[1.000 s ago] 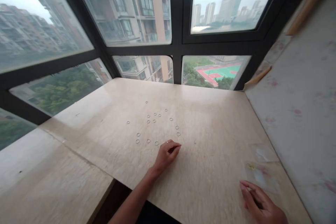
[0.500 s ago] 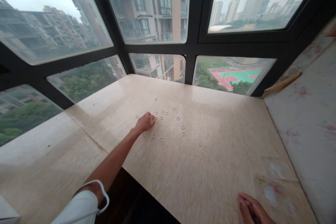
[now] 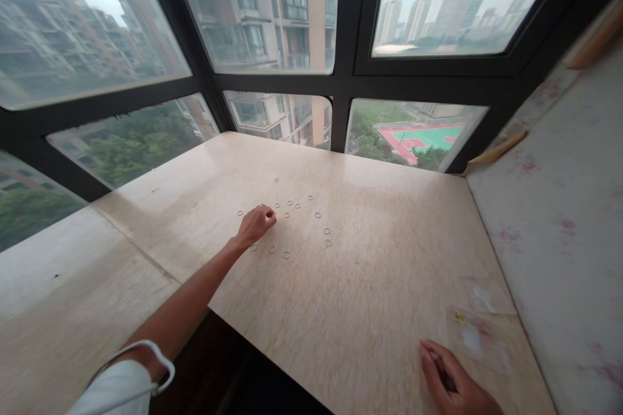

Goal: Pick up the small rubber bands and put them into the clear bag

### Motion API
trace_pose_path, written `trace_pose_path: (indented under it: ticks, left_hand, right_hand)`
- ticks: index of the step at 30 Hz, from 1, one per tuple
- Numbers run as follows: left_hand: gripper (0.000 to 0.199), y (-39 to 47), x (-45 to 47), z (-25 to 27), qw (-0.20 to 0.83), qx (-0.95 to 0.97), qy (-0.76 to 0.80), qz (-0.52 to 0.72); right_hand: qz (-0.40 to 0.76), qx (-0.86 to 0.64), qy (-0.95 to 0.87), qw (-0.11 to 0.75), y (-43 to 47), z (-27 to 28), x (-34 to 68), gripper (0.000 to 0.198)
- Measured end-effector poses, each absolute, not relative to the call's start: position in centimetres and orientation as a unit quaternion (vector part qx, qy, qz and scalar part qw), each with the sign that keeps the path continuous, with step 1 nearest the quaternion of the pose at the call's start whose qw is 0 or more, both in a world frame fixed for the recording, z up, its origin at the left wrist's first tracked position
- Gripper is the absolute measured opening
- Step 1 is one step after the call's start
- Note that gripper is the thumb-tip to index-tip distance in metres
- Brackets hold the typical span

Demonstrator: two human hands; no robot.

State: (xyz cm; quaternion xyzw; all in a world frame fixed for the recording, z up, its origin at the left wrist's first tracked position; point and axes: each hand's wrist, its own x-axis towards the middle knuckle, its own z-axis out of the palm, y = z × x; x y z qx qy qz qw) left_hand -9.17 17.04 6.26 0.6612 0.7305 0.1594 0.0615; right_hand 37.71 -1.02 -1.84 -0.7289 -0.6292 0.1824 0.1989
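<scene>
Several small thin rings (image 3: pixel 287 255) lie scattered on the pale marble-patterned surface (image 3: pixel 370 298). Among them is my left hand (image 3: pixel 256 223), its thumb and forefinger pinched together just above the stone. One small ring seems to be in that pinch, mostly hidden by the fingers. At the lower right, my right hand (image 3: pixel 455 379) rests with curled fingers and the thumb against the forefinger. Whatever it may hold is hidden. Just beyond it lies a clear plastic bag (image 3: pixel 479 337) with small yellow and white bits showing.
Dark window frames (image 3: pixel 272 82) border the far side. A flowered wall (image 3: pixel 549 220) rises on the right. Below my left forearm the surface ends at a dark gap (image 3: pixel 233 363). A small dark speck (image 3: pixel 56 275) lies on the left part.
The view has shifted slightly right. A ring by my left fingertips no longer shows on the surface, and those fingers have closed into a pinch. My right hand shows more fully, still curled.
</scene>
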Motion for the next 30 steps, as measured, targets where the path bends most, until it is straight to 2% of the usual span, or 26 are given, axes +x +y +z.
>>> trace_pose_path:
  ticks: [2,5,7,10,14,18,25,27,30]
  left_hand:
    - [0.024,15.8,-7.5,6.9,0.194,0.569,0.728,0.330]
    - [0.024,13.7,-3.9,8.5,0.437,0.411,0.583,0.548]
    - [0.022,12.4,-1.3,9.7,0.525,0.351,0.488,0.602]
    - [0.019,10.9,2.3,10.9,0.581,0.311,0.425,0.621]
    - [0.018,9.8,6.5,11.6,0.592,0.331,0.422,0.601]
    - [0.018,9.2,11.1,11.7,0.558,0.391,0.462,0.568]
    - [0.018,8.2,20.6,9.7,0.566,0.552,0.433,0.432]
    - [0.017,8.3,22.9,9.0,0.527,0.620,0.426,0.395]
    - [0.014,9.0,25.6,8.4,0.382,0.766,0.405,0.322]
  right_hand:
    - [0.151,-0.727,-0.636,0.211,-1.1,-1.4,37.0,0.044]
    - [0.100,-0.723,-0.639,0.240,-1.1,-0.4,35.8,0.048]
    - [0.077,-0.718,-0.643,0.255,-1.1,0.2,35.2,0.051]
    - [0.070,-0.707,-0.653,0.262,-1.1,1.0,34.8,0.050]
    - [0.078,-0.697,-0.661,0.266,-1.1,1.6,34.5,0.046]
    - [0.091,-0.696,-0.661,0.265,-1.1,2.0,34.1,0.039]
    - [0.125,-0.709,-0.642,0.263,-0.9,3.1,33.6,0.026]
    - [0.119,-0.717,-0.640,0.250,-0.8,3.3,33.6,0.023]
    - [0.109,-0.721,-0.648,0.220,-0.8,3.5,33.5,0.020]
